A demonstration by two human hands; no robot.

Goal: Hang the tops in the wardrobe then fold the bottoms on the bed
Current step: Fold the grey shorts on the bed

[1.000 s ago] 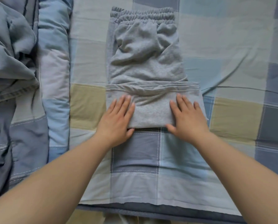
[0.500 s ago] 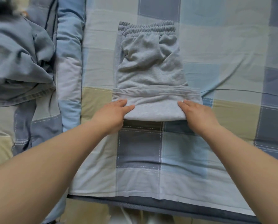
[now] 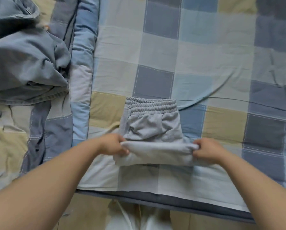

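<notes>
Checked blue, grey and tan bed sheet [image 3: 205,52] fills the scene as a person folds grey sweatpants [image 3: 153,128] near its front edge. Left hand [image 3: 113,144] and right hand [image 3: 207,151] each grip an end of the folded lower section, lifting it. Crumpled denim garment [image 3: 26,63] lies well apart at left.

Grey sweatpants [image 3: 153,130] — both hands' grip

Grey sweatpants [image 3: 153,130]; blue-checked sheet [image 3: 205,47]
</notes>
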